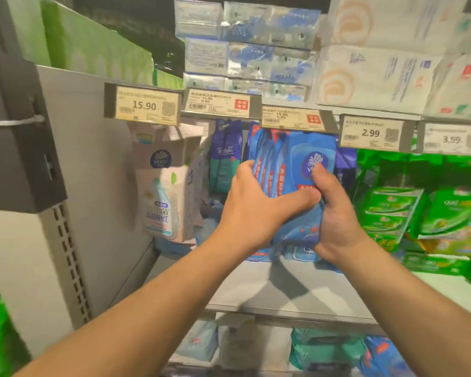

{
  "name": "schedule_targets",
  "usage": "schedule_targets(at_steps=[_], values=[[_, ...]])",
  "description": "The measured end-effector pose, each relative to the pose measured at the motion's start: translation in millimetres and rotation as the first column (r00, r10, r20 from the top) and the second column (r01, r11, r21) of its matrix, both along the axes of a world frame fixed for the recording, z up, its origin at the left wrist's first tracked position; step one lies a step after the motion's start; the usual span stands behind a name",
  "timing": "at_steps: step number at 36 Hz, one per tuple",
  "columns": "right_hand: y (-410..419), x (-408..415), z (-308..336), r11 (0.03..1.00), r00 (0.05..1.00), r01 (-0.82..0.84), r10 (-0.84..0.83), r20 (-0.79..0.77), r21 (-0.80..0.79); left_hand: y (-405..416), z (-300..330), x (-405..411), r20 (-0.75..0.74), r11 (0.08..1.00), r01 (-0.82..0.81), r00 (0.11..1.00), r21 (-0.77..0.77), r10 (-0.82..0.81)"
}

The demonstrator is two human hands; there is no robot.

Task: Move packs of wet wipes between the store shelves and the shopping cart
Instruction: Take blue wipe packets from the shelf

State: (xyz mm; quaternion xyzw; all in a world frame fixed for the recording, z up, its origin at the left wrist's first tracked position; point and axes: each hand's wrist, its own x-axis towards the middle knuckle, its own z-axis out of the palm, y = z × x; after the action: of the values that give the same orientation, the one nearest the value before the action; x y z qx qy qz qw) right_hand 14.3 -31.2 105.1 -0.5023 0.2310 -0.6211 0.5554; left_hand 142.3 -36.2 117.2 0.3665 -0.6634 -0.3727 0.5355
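Observation:
Several blue packs of wet wipes (297, 170) stand upright in a bundle above the grey middle shelf (283, 289), just under the price tags. My left hand (259, 208) clasps the bundle from the left, fingers over the packs' edges and thumb across the front. My right hand (335, 216) grips the frontmost blue pack from the right, thumb pressed on its logo. More blue packs (299, 253) lie flat on the shelf behind my hands. The shopping cart is out of view.
A white tissue pack (166, 186) and a dark Tempo pack (226, 156) stand left of the bundle. Green packs (419, 213) fill the shelf to the right. Price tags (294, 119) hang just above. A grey shelf upright (65, 240) stands at left. More packs (324, 349) sit on the shelf below.

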Motion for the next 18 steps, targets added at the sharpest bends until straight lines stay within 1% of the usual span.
schedule_targets(at_steps=[3, 5, 6, 7, 8, 9, 10, 11, 12, 13, 14, 15, 16, 17, 18], values=[[11.0, -2.1, -2.2, 0.994, 0.994, 0.102, -0.103, -0.023, -0.040, 9.7, -2.9, 4.2, -0.075, 0.998, 0.058, 0.996, 0.019, -0.057], [26.0, -0.2, -0.9, 0.988, 0.997, 0.034, -0.045, -0.069, -0.147, 17.7, -5.3, 10.3, -0.143, 0.993, 0.118, 0.983, 0.013, -0.115], [25.2, 3.2, -5.5, 0.987, 0.993, 0.060, -0.074, -0.088, -0.149, 24.4, -3.6, 12.6, -0.161, 0.989, 0.149, 0.976, 0.008, -0.146], [28.1, 1.0, -9.0, 0.987, 0.983, 0.070, -0.093, -0.161, -0.143, 33.1, 1.1, 12.9, -0.174, 0.983, 0.186, 0.967, -0.011, -0.185], [27.6, -8.4, -20.2, 0.983, 0.956, 0.120, -0.152, -0.253, -0.137, 36.5, -0.3, 11.4, -0.187, 0.965, 0.262, 0.947, -0.021, -0.261], [7.2, -19.9, -42.5, 0.965, 0.917, 0.221, -0.256, -0.305, -0.143, 42.0, -2.4, 12.2, -0.202, 0.935, 0.354, 0.916, -0.001, -0.347], [-16.2, -25.4, -64.0, 0.954, 0.906, 0.243, -0.287, -0.313, -0.174, 47.8, -5.2, 16.1, -0.241, 0.893, 0.448, 0.871, 0.036, -0.427], [-18.5, -23.6, -74.9, 0.963, 0.915, 0.206, -0.252, -0.315, -0.174, 48.2, -8.9, 19.7, -0.296, 0.868, 0.493, 0.839, 0.059, -0.456], [-3.7, -16.9, -73.9, 0.964, 0.931, 0.207, -0.246, -0.271, -0.164, 41.3, -17.3, 22.5, -0.357, 0.861, 0.506, 0.814, 0.047, -0.459], [23.6, -3.6, -62.7, 0.967, 0.924, 0.204, -0.241, -0.296, -0.152, 35.8, -27.0, 28.1, -0.400, 0.876, 0.481, 0.808, 0.022, -0.433], [41.5, 16.7, -40.5, 0.981, 0.948, 0.118, -0.158, -0.277, -0.156, 28.9, -36.0, 34.1, -0.456, 0.889, 0.456, 0.801, 0.045, -0.388], [38.9, 22.6, -32.0, 0.979, 0.929, 0.190, -0.204, -0.310, -0.074, 21.8, -45.6, 39.1, -0.527, 0.867, 0.492, 0.759, 0.079, -0.382], [40.1, 21.0, -32.9, 0.976, 0.925, 0.213, -0.214, -0.315, -0.039, 20.9, -50.4, 42.3, -0.568, 0.853, 0.516, 0.727, 0.081, -0.386], [39.3, 16.8, -32.9, 0.982, 0.924, 0.179, -0.187, -0.333, -0.052, 21.6, -53.5, 43.0, -0.610, 0.844, 0.531, 0.695, 0.078, -0.381], [30.8, 18.0, -36.3, 0.981, 0.912, 0.193, -0.186, -0.366, -0.018, 18.9, -59.5, 45.2, -0.651, 0.826, 0.559, 0.654, 0.072, -0.385]])
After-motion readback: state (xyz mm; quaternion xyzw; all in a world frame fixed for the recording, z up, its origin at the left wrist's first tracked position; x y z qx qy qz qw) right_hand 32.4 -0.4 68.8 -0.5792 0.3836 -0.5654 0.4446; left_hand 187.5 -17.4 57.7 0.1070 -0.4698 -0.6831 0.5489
